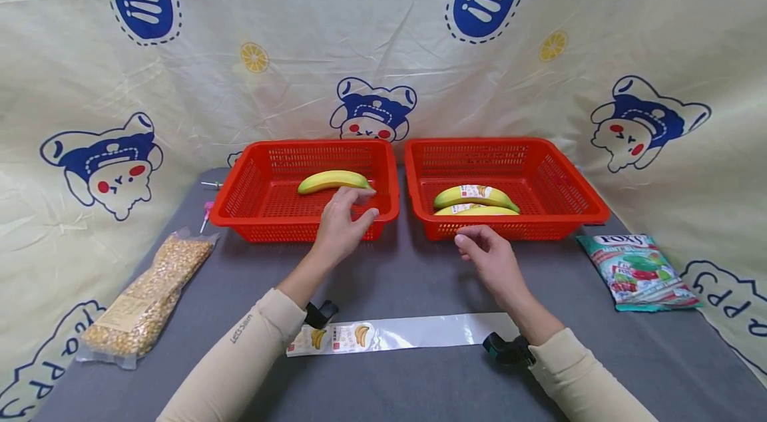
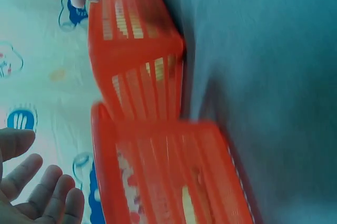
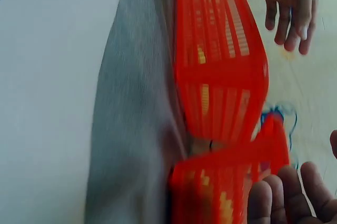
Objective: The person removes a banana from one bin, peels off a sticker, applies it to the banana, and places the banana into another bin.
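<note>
My left hand (image 1: pixel 345 225) is over the front rim of the left red basket (image 1: pixel 257 221), its fingertips close to a banana (image 1: pixel 333 181) with no label showing. In the left wrist view the fingers of this hand are spread, with nothing in them. My right hand (image 1: pixel 493 261) hovers at the front rim of the right red basket (image 1: pixel 569 217), fingers loosely bent and empty. Inside that basket are two bananas (image 1: pixel 476 196) bearing stickers. On the table below the hands lies a strip of backing paper (image 1: pixel 431 331) with banana stickers (image 1: pixel 352 337) at its left end.
A clear bag of corn kernels (image 1: pixel 150 295) lies at the left, and a green FOXY candy bag (image 1: pixel 640 272) at the right. A small pink-handled item (image 1: pixel 207 211) sits beside the left basket. Printed cloth (image 1: pixel 371 29) hangs behind the baskets.
</note>
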`<action>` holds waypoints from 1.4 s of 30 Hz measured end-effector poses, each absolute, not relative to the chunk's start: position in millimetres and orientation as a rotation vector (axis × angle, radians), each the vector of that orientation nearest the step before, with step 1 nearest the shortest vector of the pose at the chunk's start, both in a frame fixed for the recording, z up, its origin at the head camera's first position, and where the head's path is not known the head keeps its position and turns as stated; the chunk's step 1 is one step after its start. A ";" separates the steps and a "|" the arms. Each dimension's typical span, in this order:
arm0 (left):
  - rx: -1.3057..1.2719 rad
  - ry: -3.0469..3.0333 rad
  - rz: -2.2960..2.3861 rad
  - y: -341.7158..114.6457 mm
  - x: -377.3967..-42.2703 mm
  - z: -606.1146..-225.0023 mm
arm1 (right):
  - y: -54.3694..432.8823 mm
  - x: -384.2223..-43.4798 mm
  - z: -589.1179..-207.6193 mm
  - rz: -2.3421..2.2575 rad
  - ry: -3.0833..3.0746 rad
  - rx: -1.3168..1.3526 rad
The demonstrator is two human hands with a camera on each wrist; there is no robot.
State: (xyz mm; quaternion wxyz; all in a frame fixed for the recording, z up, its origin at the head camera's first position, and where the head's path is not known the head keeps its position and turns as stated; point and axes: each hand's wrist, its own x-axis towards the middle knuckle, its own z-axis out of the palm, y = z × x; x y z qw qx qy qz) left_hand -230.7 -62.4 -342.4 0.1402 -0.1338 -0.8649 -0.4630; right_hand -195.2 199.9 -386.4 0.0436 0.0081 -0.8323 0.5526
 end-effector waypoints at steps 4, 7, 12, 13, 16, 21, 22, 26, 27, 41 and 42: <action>-0.324 -2.489 -1.290 -83.7 -234.7 -339.6 | 176.1 -194.0 -380.7 1.597 -2.560 0.143; -0.261 -2.510 -1.244 -98.0 -241.2 -336.9 | 159.8 -195.5 -376.2 1.567 -2.554 0.201; -0.167 -2.568 -1.189 -120.8 -256.8 -333.5 | 135.9 -203.2 -372.7 1.577 -2.555 0.258; -0.149 -2.585 -1.179 -124.7 -260.1 -332.4 | 132.0 -205.1 -372.7 1.578 -2.563 0.267; -0.106 -2.644 -1.145 -135.6 -270.4 -328.9 | 121.5 -211.5 -373.1 1.588 -2.582 0.283; -0.036 -2.741 -1.117 -151.2 -287.8 -323.9 | 106.3 -222.5 -372.9 1.606 -2.632 0.272; -0.023 -2.760 -1.114 -153.9 -291.5 -323.0 | 103.7 -224.6 -373.2 1.617 -2.636 0.270; 0.026 -2.830 -1.113 -161.0 -305.6 -319.3 | 96.2 -232.7 -375.3 1.629 -2.634 0.246; 0.034 -2.848 -1.109 -162.2 -309.0 -318.6 | 95.0 -234.4 -376.2 1.631 -2.630 0.239; 0.151 -3.012 -1.037 -160.4 -341.6 -315.4 | 88.4 -258.0 -393.2 1.482 -2.590 0.318; 0.154 -3.018 -1.038 -159.3 -342.6 -315.4 | 88.2 -258.7 -393.8 1.466 -2.594 0.323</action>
